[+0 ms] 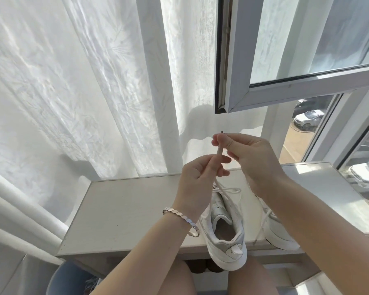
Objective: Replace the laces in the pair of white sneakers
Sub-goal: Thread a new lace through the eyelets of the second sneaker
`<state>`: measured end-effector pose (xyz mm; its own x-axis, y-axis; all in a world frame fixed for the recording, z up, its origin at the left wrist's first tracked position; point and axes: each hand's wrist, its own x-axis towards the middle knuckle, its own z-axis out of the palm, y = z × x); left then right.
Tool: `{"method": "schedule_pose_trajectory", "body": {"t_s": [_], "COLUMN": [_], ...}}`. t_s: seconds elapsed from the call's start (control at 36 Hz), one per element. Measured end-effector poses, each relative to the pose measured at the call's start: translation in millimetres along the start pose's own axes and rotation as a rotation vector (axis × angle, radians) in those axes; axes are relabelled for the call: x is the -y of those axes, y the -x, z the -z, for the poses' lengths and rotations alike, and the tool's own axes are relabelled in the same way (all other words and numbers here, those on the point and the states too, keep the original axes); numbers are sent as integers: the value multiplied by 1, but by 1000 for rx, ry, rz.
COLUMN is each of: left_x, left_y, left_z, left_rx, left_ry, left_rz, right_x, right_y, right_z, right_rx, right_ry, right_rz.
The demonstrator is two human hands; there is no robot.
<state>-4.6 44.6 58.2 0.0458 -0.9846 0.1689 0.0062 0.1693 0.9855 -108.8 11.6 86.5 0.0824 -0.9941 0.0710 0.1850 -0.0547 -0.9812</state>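
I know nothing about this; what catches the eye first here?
Two bare hands are raised mid-picture: the left hand, wearing a silvery link bracelet, and the right hand both pinch a thin white shoelace. Below them a white sneaker stands on a pale wooden table, with a second white sneaker to its right, partly hidden by the arm. A sheer white curtain fills the left, an open window sash the upper right.

text: none legible | sneaker (234, 213): no readable brand | numbers: none
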Motion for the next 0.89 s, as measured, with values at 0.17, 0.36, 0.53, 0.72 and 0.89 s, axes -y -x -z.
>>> {"method": "schedule_pose_trajectory", "body": {"t_s": [0.17,0.36,0.53,0.72,0.89], "left_x": [21,41,12,-17,-26], "left_y": [-4,10,-7,-42,-52], "left_z": [13,37,29,17,4], "left_rx": [107,305,43,-121,-28], "left_ry": [-152,-373,108,27,19], "left_rz": [29,180,253,40,32], "right_x": [32,31,-27,-32,-14], "right_y": [-39,-86,-78,-18,-13], "right_z": [7,30,38,19,9], "right_rx": [-117,-389,-193,146,304], "right_ry": [-118,-161,444,382,424], "right_rz": [107,69,-242,-22,221]}}
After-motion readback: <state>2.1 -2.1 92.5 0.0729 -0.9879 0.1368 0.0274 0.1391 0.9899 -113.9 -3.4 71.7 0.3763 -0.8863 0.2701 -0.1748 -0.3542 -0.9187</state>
